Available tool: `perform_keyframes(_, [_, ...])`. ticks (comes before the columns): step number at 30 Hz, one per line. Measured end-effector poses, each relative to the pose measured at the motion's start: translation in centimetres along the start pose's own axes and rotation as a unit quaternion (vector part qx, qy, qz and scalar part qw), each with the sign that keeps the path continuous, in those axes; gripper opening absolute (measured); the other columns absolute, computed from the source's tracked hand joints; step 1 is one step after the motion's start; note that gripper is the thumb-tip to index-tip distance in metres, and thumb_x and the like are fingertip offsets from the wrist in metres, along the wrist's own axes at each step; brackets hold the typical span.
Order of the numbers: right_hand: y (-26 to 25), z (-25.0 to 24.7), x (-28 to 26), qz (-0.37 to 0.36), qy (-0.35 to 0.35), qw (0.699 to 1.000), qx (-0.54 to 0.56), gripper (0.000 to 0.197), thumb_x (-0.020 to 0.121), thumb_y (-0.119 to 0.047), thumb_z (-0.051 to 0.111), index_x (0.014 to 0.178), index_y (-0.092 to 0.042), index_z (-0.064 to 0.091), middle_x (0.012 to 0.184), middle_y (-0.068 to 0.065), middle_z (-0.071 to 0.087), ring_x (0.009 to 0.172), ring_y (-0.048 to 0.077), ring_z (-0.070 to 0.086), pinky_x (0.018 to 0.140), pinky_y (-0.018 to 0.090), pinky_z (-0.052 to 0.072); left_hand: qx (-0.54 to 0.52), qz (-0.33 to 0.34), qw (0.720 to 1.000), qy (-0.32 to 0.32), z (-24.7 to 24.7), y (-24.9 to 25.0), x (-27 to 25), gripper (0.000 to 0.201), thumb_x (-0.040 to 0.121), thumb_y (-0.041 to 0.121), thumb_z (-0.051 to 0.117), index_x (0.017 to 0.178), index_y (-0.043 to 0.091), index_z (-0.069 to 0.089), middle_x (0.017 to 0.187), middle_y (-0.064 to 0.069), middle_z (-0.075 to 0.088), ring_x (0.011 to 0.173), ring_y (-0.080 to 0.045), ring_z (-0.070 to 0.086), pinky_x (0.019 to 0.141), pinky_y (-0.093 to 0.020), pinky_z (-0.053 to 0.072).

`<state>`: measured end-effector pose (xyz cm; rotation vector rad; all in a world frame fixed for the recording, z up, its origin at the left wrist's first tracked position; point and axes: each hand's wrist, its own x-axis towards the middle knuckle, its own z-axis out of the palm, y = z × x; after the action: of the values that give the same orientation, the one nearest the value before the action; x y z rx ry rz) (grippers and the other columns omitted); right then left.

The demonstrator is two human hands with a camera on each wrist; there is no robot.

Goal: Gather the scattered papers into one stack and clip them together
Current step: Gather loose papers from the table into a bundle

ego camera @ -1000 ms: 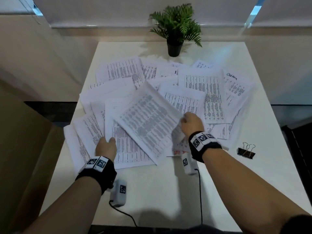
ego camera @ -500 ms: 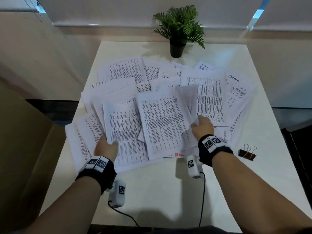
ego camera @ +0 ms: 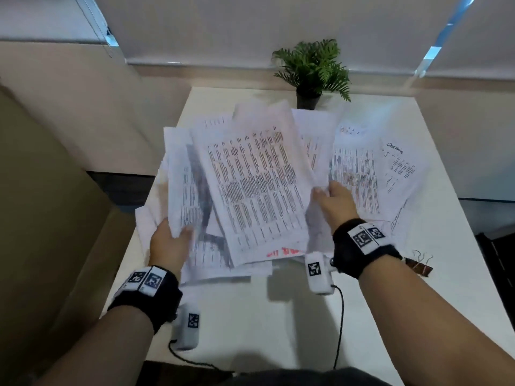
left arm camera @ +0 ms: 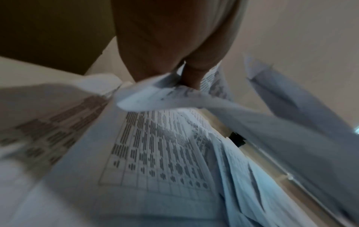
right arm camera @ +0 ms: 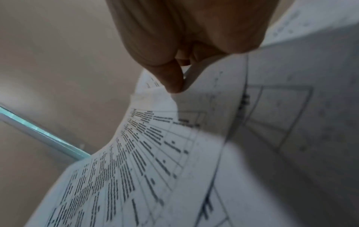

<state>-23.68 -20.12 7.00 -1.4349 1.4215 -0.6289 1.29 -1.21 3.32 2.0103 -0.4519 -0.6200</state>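
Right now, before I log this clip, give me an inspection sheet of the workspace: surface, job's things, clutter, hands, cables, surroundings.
Surface: white table, near part bare.
Job's things: lifted sheets bunched unevenly between both hands; loose papers lie spread at the right; binder clip on the table near the right edge, unused.
Clutter: potted plant at the far edge.
Hands: left hand grips the sheets' left edge; right hand pinches their right edge.
Cables: black cable runs from each wrist unit over the near edge.
Surroundings: beige wall, window blind behind.
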Motion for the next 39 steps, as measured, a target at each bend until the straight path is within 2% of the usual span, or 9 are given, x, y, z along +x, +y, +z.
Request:
perform_keyframes(2, [0.7, 1.5, -0.8, 0.023, -0.045, 0.999, -0.007, 0.018, 0.089, -0.031, 0.051, 0.075, -0.028, 0.041, 0.077, -0.010, 0.041, 0.069, 0.005, 0.040, 0.062, 0.025, 0.035, -0.039, -0.015, 0.997, -0.062, 0.6, 0.0, -0.9, 0.032, 0.096, 0.036, 0.058, 0.121, 0.017, 0.064, 0.115, -0.002, 0.070, 0.109, -0.027, 0.064, 0.096, -0.042, 0.050])
perform_keyframes(6, [1.7, 4.2, -3.5, 0.056, -0.093, 0.993, 0.045, 0.015, 0.091, -0.004, 0.045, 0.103, -0.012, 0.050, 0.092, 0.013, 0.061, 0.072, 0.024, 0.054, 0.057, 0.034, 0.047, -0.078, -0.072, 0.980, -0.166, 0.9, 0.3, -1.7, 0.061, 0.085, 0.072, 0.043, 0.118, 0.027, 0.066, 0.111, -0.005, 0.073, 0.104, -0.026, 0.067, 0.097, -0.048, 0.049])
perform_keyframes(9, [2.1, 5.3, -4.2, 0.031, -0.098, 0.995, 0.012, 0.031, 0.090, 0.003, 0.043, 0.115, -0.016, 0.047, 0.097, 0.008, 0.057, 0.083, 0.023, 0.055, 0.063, 0.024, 0.047, 0.071, 0.008, 0.980, -0.186, 0.9, -0.1, -1.0, 0.054, 0.089, 0.034, 0.068, 0.138, 0.027, 0.048, 0.135, 0.000, 0.059, 0.125, -0.025, 0.055, 0.106, -0.046, 0.043])
perform_keyframes(12, [1.1, 5.4, -4.7, -0.066, -0.057, 0.992, -0.094, 0.076, 0.084, 0.007, 0.050, 0.143, -0.032, 0.023, 0.135, 0.006, 0.044, 0.120, 0.021, 0.048, 0.100, 0.034, 0.044, 0.177, 0.079, 0.968, -0.156, 0.5, 0.9, -0.8, 0.053, 0.092, 0.004, 0.053, 0.141, 0.022, 0.044, 0.127, -0.005, 0.059, 0.113, -0.027, 0.058, 0.097, -0.035, 0.046])
perform_keyframes(16, [-1.6, 5.2, -5.4, -0.349, 0.075, 0.831, -0.428, 0.113, 0.072, 0.007, 0.064, 0.150, -0.034, -0.006, 0.159, 0.002, -0.011, 0.146, 0.029, -0.005, 0.115, 0.056, -0.003, 0.257, 0.215, 0.932, -0.139, 0.1, 3.5, -1.2, 0.056, 0.082, -0.006, 0.047, 0.124, 0.030, 0.058, 0.100, -0.007, 0.069, 0.089, -0.031, 0.063, 0.076, -0.036, 0.055])
perform_keyframes(20, [-4.9, 4.7, -5.8, -0.437, 0.036, 0.745, -0.503, 0.052, 0.068, 0.005, 0.062, 0.111, -0.025, 0.056, 0.123, 0.002, 0.059, 0.141, 0.029, 0.029, 0.111, 0.063, -0.008, 0.178, 0.348, 0.916, -0.094, -0.1, 5.5, -1.3, 0.058, 0.072, -0.015, 0.056, 0.109, 0.028, 0.071, 0.106, 0.005, 0.071, 0.100, -0.018, 0.062, 0.086, -0.032, 0.052])
perform_keyframes(24, [-6.3, 3.8, -5.1, -0.334, 0.019, 0.820, -0.464, 0.019, 0.083, -0.008, 0.060, 0.089, -0.024, 0.052, 0.085, -0.008, 0.059, 0.075, 0.020, 0.061, 0.086, 0.045, 0.052, 0.094, 0.270, 0.953, 0.101, -0.3, 3.8, 0.5, 0.057, 0.082, -0.010, 0.058, 0.135, 0.011, 0.051, 0.139, -0.014, 0.046, 0.130, -0.028, 0.043, 0.112, -0.033, 0.032])
perform_keyframes(30, [-1.0, 3.6, -2.2, -0.071, 0.018, 0.970, -0.232, 0.003, 0.091, -0.016, 0.056, 0.092, -0.014, 0.058, 0.075, -0.001, 0.059, 0.066, 0.018, 0.060, 0.057, 0.031, 0.054, 0.191, -0.159, 0.969, 0.001, -0.3, -4.2, 2.6, 0.058, 0.089, 0.020, 0.065, 0.139, 0.001, 0.044, 0.143, -0.028, 0.038, 0.129, -0.042, 0.042, 0.106, -0.043, 0.040])
perform_keyframes(39, [9.3, 6.0, -2.9, 0.105, -0.033, 0.962, -0.248, 0.014, 0.089, -0.012, 0.055, 0.098, -0.001, 0.056, 0.085, 0.011, 0.057, 0.081, 0.028, 0.058, 0.066, 0.028, 0.045, 0.220, -0.161, 0.962, -0.014, 0.7, -5.6, 2.6, 0.048, 0.094, 0.032, 0.056, 0.132, 0.003, 0.055, 0.142, -0.020, 0.048, 0.125, -0.039, 0.049, 0.106, -0.043, 0.041])
